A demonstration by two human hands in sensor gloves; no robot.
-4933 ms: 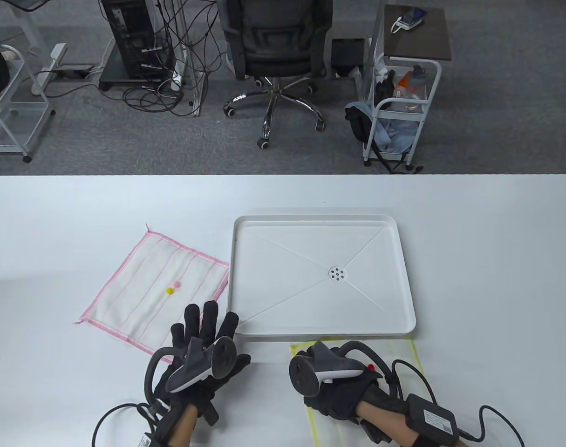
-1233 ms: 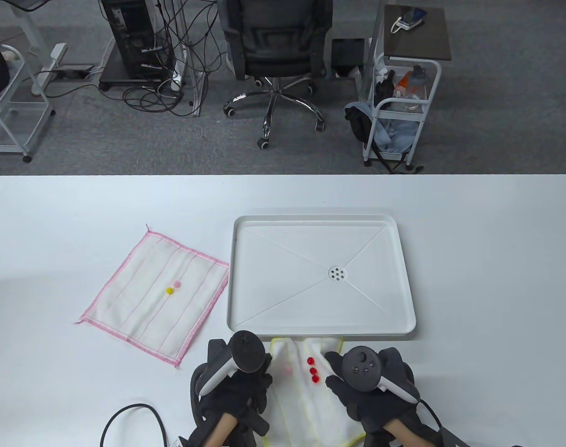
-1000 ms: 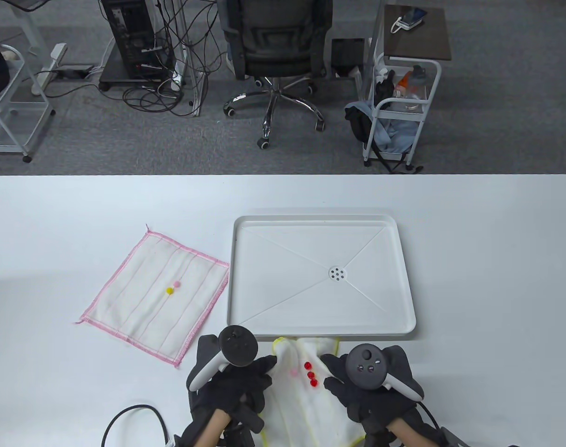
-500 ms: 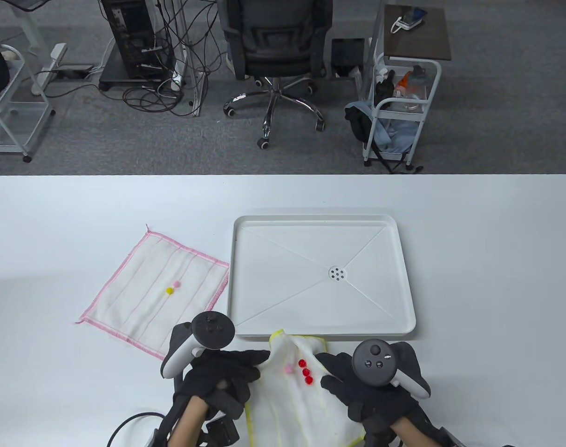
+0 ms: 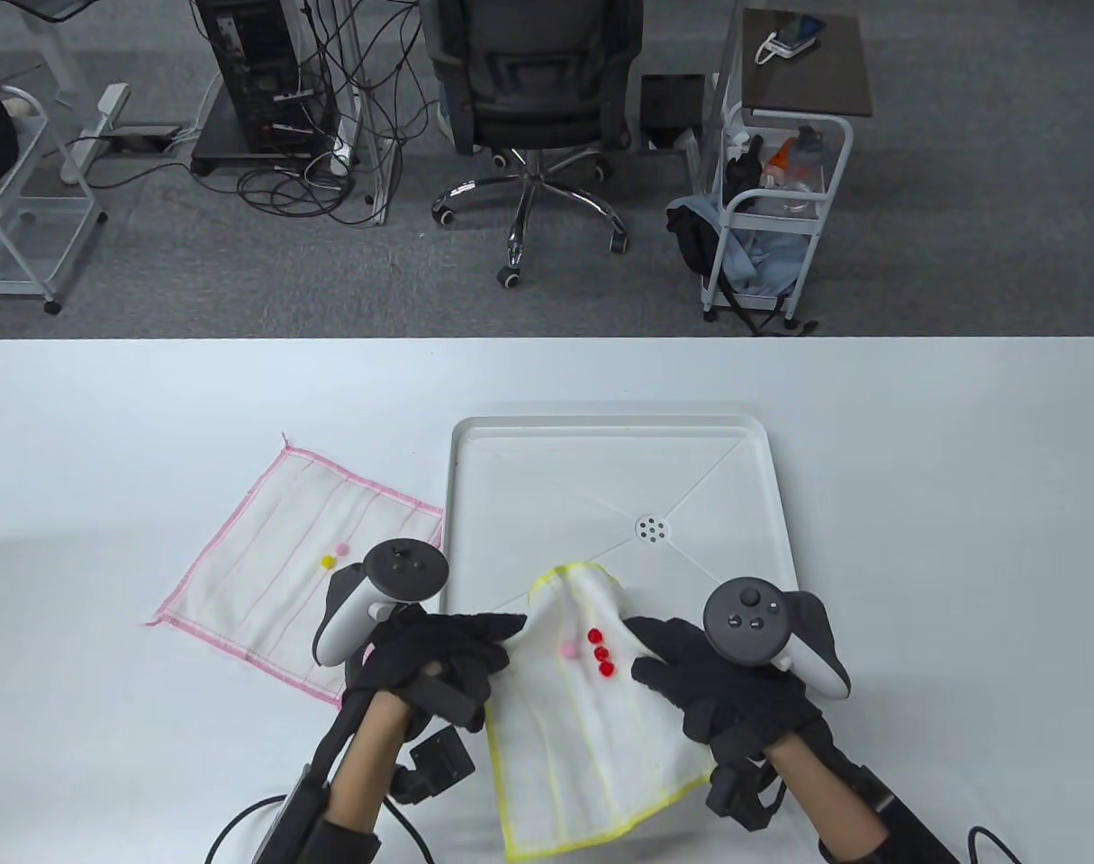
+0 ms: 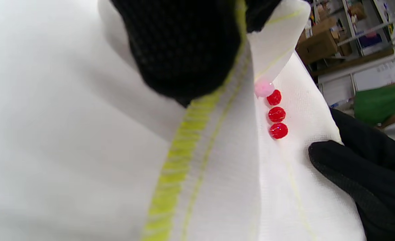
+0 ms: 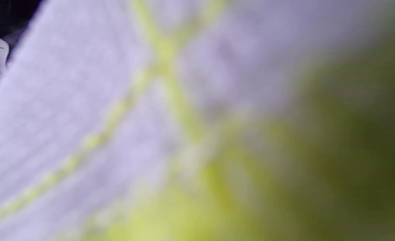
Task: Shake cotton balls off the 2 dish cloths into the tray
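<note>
The yellow-edged dish cloth [image 5: 592, 729] hangs lifted between both hands, sagging into a trough that cradles three red balls [image 5: 600, 653] and a pink ball [image 5: 567, 646]. My left hand [image 5: 474, 641] grips its left edge and my right hand [image 5: 668, 657] grips its right edge. The cloth's far tip reaches over the near edge of the white tray [image 5: 776, 468]. In the left wrist view, a gloved finger [image 6: 184, 50] pinches the yellow hem, with the red balls [image 6: 277, 114] beyond. The pink-edged cloth [image 5: 276, 531] lies flat left of the tray, carrying a yellow ball [image 5: 328, 562] and a pink ball [image 5: 342, 548]. Blurred cloth [image 7: 117, 117] fills the right wrist view.
The tray has a drain hole [image 5: 653, 530] near its middle. Beyond the table's far edge stand an office chair [image 5: 533, 99], a computer tower with cables [image 5: 267, 81] and a white cart [image 5: 781, 207]. Glove cables [image 5: 267, 819] trail at the table's near edge.
Both hands took hold of the yellow-edged cloth's sides, lifted it off the table and carried it away from me, so its far tip now overhangs the tray. The balls stay in its fold.
</note>
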